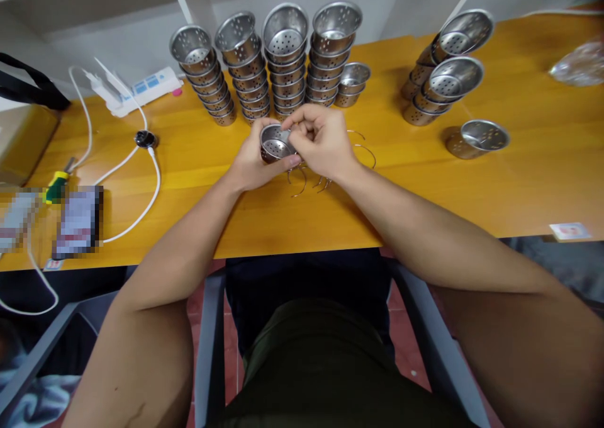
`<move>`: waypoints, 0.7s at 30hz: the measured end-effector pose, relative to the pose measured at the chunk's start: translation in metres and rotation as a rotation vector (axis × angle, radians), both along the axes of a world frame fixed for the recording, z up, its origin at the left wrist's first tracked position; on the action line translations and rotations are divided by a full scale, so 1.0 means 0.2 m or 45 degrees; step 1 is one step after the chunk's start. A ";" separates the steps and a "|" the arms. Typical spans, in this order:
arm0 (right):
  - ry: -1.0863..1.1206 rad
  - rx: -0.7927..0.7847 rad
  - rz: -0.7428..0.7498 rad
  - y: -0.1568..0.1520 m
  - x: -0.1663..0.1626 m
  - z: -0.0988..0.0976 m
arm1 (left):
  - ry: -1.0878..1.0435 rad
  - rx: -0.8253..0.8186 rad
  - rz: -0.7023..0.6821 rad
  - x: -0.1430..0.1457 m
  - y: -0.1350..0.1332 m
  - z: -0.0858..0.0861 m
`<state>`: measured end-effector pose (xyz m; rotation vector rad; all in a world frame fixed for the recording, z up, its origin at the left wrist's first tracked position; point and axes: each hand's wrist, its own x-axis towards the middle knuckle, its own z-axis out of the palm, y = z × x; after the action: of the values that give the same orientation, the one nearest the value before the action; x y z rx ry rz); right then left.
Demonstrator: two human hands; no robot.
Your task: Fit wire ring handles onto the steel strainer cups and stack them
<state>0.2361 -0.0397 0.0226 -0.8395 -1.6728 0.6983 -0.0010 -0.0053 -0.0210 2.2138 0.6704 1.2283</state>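
My left hand [252, 163] is wrapped round a small perforated steel strainer cup [275, 143], held above the yellow table [472, 182]. My right hand [321, 141] is closed in a pinch at the cup's rim, over the opening; what its fingertips hold is too small to make out. Several thin wire handle loops [325, 179] lie on the table under and right of my hands.
Several stacks of the same cups [268, 63] stand at the back centre, more stacks [443, 69] at the back right, and a single cup [476, 138] lies on its side. A white power strip [141, 91], cable and screwdriver [56, 185] sit at the left.
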 end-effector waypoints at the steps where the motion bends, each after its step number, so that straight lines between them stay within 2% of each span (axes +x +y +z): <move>1: 0.002 -0.027 0.050 -0.01 0.01 0.02 | -0.007 -0.018 -0.009 -0.01 0.01 0.00; 6: 0.030 -0.113 0.456 -0.04 0.09 0.12 | -0.056 -0.130 0.026 -0.05 0.05 0.00; 8: 0.057 -0.127 0.549 -0.04 0.10 0.13 | -0.066 -0.159 0.010 -0.06 0.05 0.00; 15: 0.107 -0.268 0.656 -0.01 0.10 0.11 | -0.029 -0.095 -0.054 -0.07 0.09 -0.01; 21: 0.095 -0.354 0.615 -0.03 0.09 0.11 | -0.027 -0.023 -0.079 -0.09 0.13 -0.04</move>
<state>0.2542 -0.0454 0.0444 -0.5873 -1.7497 1.3010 -0.0188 0.0202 -0.0299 2.1869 0.5973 1.2086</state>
